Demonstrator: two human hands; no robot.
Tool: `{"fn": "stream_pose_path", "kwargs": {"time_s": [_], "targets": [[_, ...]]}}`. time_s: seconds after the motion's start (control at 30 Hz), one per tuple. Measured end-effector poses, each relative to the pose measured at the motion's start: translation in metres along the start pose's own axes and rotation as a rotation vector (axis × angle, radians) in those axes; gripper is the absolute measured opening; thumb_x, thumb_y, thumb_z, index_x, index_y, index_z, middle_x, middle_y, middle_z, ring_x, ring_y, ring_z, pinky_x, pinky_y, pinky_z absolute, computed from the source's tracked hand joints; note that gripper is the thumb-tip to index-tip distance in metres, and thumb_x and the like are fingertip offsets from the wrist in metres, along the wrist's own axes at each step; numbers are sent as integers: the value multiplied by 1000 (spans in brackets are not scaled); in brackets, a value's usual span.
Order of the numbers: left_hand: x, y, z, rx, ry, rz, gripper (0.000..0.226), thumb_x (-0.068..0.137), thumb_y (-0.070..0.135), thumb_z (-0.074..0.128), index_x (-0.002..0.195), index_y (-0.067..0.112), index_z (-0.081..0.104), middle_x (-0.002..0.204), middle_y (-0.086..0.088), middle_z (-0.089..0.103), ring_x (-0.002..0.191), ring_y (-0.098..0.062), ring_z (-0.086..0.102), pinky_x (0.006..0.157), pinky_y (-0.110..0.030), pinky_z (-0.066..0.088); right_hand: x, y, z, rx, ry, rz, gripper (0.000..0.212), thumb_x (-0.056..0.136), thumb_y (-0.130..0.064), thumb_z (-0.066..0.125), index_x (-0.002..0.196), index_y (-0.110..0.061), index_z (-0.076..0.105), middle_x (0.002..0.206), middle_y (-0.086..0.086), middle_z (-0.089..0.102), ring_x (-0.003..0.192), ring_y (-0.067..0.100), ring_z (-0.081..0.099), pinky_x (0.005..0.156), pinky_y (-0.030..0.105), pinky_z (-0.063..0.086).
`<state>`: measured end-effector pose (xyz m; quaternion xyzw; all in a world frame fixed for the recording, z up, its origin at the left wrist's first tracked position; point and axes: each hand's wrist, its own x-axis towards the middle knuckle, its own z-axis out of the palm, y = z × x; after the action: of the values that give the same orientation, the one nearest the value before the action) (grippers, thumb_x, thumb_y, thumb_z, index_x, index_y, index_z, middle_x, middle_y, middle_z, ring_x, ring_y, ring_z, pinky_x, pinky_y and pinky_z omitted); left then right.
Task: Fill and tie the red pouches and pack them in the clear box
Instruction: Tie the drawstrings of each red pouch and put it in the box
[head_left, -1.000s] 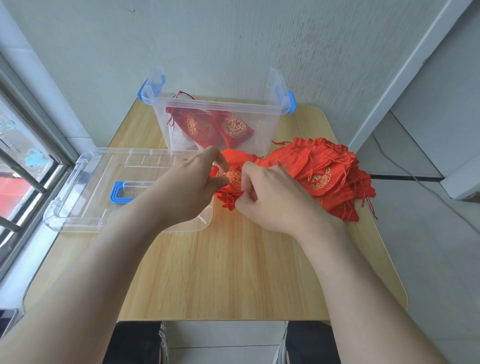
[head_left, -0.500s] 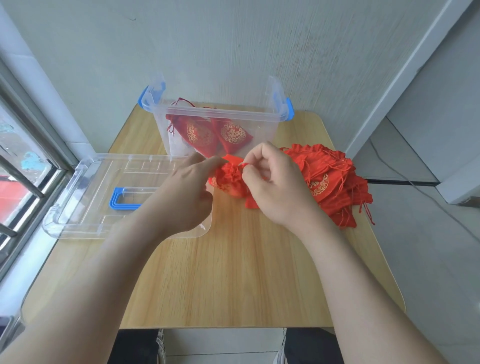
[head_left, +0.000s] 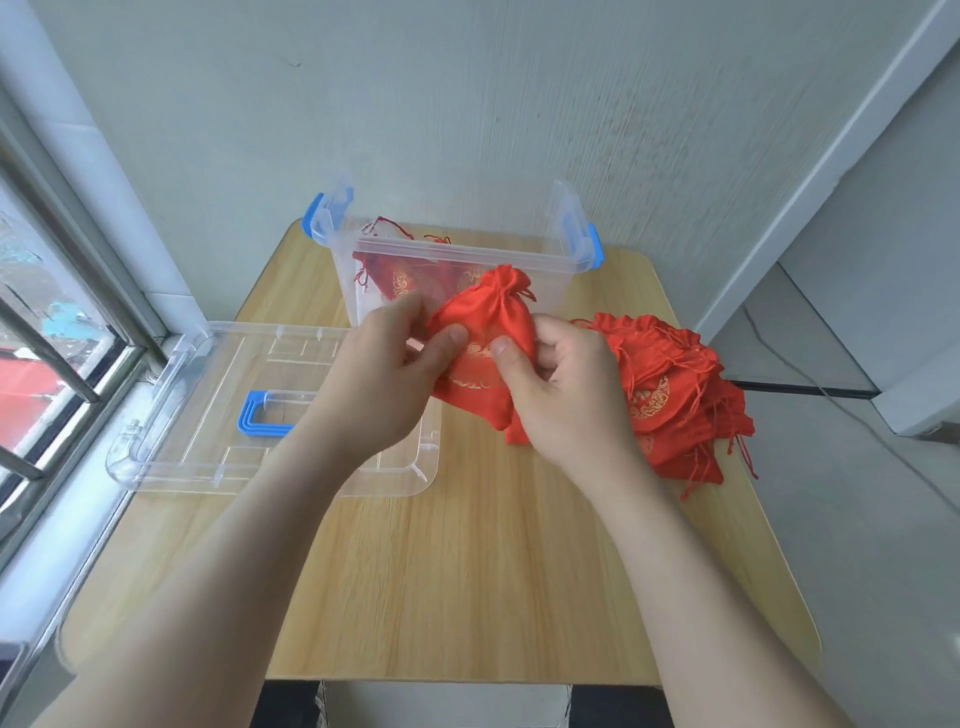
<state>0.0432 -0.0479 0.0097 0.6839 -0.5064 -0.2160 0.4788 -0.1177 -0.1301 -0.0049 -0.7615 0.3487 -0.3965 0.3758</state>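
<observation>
We hold one red pouch (head_left: 485, 319) above the wooden table (head_left: 493, 545), just in front of the clear box (head_left: 553, 291); it is plump, its neck gathered into a ruffle pointing up and away, with gold print on its face (partly hidden by our thumbs). Our left hand (head_left: 384, 384) pinches its left side, thumb on the front; our right hand (head_left: 563, 397) grips the right side likewise. Tied pouches (head_left: 400, 278) lie inside the box; a pile of flat pouches (head_left: 675, 395) reaches the table's right edge; the clear lid (head_left: 197, 395) lies at the left; bare wood stretches toward us.
</observation>
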Motion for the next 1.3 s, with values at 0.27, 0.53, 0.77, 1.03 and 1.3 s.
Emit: {"fn": "stream_pose_path", "kwargs": {"time_s": [0.27,0.53,0.77,1.03,1.3], "targets": [[16,-5,-3,128,263,-95,16,106,18,48,105,21,64,101,9,72,96,-20,70,91,-42,54,44,-44,6,304,332,134,19,104,-14,66,91,-1,71,73,4,78,58,24,77,46,31,51],[19,-9,2,220,70,-87,18,101,15,56,104,21,72,103,14,72,88,-7,69,69,-2,41,115,-55,21,-114,557,58,38,95,-25,68,64,-10,52,58,-1,57,68,33,59,63,36,40],[16,-13,7,314,-30,-41,24,97,9,53,108,18,73,105,8,72,92,-11,62,73,-12,44,132,-51,27,-628,429,192,14,104,-30,60,108,-20,69,113,5,70,108,32,68,73,34,36],[14,-18,14,400,-144,-56,28,97,11,53,114,17,74,111,3,74,106,-21,67,94,-40,54,132,-45,40,-630,69,153,21,97,-24,55,79,-15,58,80,3,50,80,36,56,57,30,32],[15,-26,13,476,-172,-17,31,98,6,53,118,15,74,117,-2,70,115,-23,61,95,-31,44,125,-51,43,-638,223,-120,21,90,-11,47,82,-13,67,92,10,64,94,38,62,78,44,48]]}}
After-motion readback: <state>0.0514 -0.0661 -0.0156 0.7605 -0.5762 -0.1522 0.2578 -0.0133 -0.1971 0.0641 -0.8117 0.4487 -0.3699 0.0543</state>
